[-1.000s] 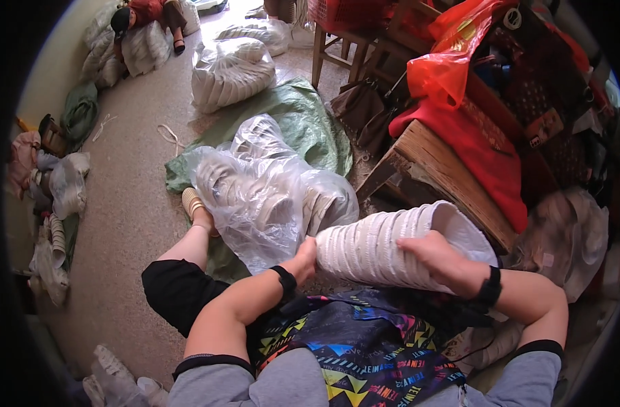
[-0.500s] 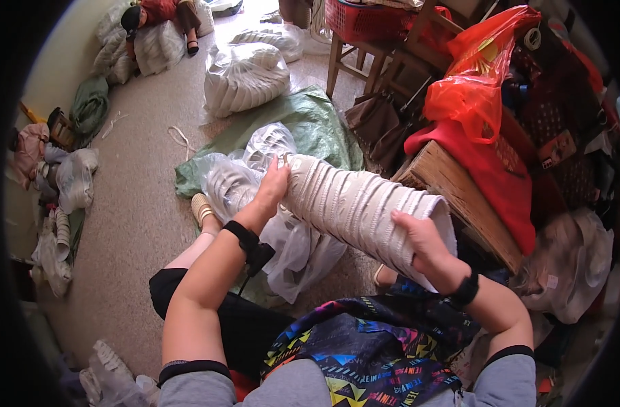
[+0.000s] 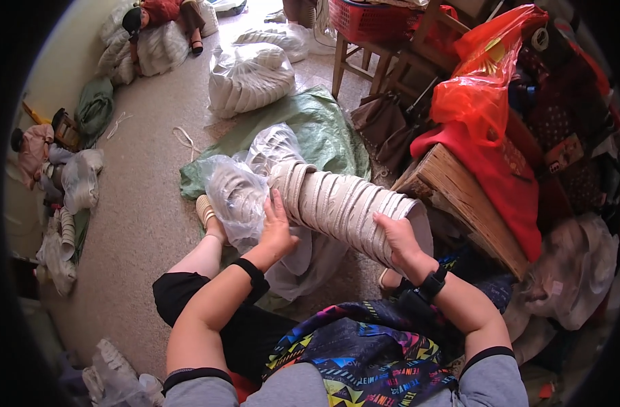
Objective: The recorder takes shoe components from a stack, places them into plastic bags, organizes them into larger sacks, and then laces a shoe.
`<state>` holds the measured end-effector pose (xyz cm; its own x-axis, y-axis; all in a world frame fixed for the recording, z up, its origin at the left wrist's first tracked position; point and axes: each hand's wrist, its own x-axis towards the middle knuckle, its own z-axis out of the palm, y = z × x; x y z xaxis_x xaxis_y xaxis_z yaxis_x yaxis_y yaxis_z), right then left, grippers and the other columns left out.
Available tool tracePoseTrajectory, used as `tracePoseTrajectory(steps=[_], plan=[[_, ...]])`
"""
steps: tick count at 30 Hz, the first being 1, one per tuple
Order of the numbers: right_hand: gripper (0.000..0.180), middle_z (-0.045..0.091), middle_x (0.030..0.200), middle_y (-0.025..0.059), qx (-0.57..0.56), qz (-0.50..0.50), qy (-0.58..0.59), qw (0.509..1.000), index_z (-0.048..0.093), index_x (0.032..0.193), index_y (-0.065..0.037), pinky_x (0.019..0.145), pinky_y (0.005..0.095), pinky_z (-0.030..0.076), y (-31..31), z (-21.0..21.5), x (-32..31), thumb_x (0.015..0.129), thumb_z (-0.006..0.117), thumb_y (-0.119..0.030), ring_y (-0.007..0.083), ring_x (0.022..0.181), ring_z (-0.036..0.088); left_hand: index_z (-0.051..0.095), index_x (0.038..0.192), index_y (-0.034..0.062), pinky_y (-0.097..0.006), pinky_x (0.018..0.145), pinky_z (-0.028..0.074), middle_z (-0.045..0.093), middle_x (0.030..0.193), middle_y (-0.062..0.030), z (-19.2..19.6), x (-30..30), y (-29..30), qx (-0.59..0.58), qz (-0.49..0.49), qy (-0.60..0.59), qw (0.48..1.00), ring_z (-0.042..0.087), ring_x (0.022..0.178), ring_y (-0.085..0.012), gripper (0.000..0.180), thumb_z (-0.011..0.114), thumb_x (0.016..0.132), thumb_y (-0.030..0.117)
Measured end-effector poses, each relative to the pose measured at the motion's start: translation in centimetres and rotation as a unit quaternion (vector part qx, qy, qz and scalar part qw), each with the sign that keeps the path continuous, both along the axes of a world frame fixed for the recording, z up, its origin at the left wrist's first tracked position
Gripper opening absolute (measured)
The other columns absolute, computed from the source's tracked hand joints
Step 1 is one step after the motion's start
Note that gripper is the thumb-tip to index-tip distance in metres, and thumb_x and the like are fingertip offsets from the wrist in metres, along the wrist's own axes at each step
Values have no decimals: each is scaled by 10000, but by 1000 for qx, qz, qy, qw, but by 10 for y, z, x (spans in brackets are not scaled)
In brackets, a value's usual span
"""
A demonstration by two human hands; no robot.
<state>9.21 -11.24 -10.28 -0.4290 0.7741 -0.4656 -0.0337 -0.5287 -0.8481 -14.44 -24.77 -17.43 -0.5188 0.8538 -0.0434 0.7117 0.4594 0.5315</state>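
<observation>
A long stack of nested off-white fabric pieces (image 3: 344, 210) with thick seamed rims lies slantwise in front of me. My right hand (image 3: 401, 245) grips its near right end, thumb on top and the other fingers hidden behind. My left hand (image 3: 276, 229) is open, fingers stretched out, at the lower side of the stack's left end, beside a clear plastic bag (image 3: 232, 197). That bag holds similar off-white pieces, and its loose film hangs below the stack. Another clear bag of such pieces (image 3: 273, 144) lies just behind.
A green woven sheet (image 3: 330, 129) spreads under the bags. Beyond it stands a full clear bag (image 3: 249, 78). On the right are a wooden board (image 3: 466, 207), red cloth (image 3: 503, 193) and a red plastic bag (image 3: 469, 102). A person in red (image 3: 161, 13) bends at far left.
The stack has shifted left and slightly down toward the clear bag, with my right hand along. My left hand has come off the stack's top end and dropped lower, its fingers straightened.
</observation>
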Motion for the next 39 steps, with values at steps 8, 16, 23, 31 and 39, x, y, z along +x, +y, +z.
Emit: tracePoseTrajectory(steps=[8, 16, 23, 31, 39], plan=[[394, 640, 1072, 126, -6, 10, -7, 1000, 561, 1139, 119, 818, 322, 491, 6, -16, 6, 855, 632, -144, 190, 932, 625, 658, 919, -3, -476, 810, 458, 621, 947, -262, -17, -117, -16, 127, 109, 43, 985, 599, 903, -413, 264, 451, 754, -17], [403, 628, 1107, 114, -3, 12, -3, 1000, 549, 1170, 100, 839, 316, 482, 4, -16, 10, 857, 630, -140, 186, 965, 610, 642, 1040, 71, -433, 869, 444, 612, 1009, -159, 12, -156, 22, 90, 363, 260, 890, 575, 970, -324, 278, 493, 808, 105], [403, 629, 1103, 106, -19, 10, -14, 1000, 544, 1187, 79, 834, 318, 487, -1, -22, 11, 865, 634, -145, 181, 957, 613, 573, 1200, 8, -408, 950, 399, 588, 1191, -198, -44, -139, 102, 161, 93, -139, 973, 536, 1098, -331, 499, 460, 940, 418], [410, 624, 1112, 138, -94, 18, 21, 995, 515, 1215, 73, 876, 372, 505, 2, 49, 30, 856, 607, -102, 237, 994, 623, 567, 1084, 13, -370, 829, 426, 602, 1030, -113, 5, -51, 109, 133, 97, -455, 875, 538, 917, -203, 494, 446, 935, 469], [427, 625, 1118, 164, -98, 58, -56, 992, 504, 1224, 85, 858, 369, 511, -25, 119, 34, 844, 601, -81, 248, 994, 631, 510, 1209, 4, -409, 916, 444, 591, 1150, -155, 32, 8, 47, -9, 215, -647, 732, 580, 1037, -255, 436, 368, 962, 334]])
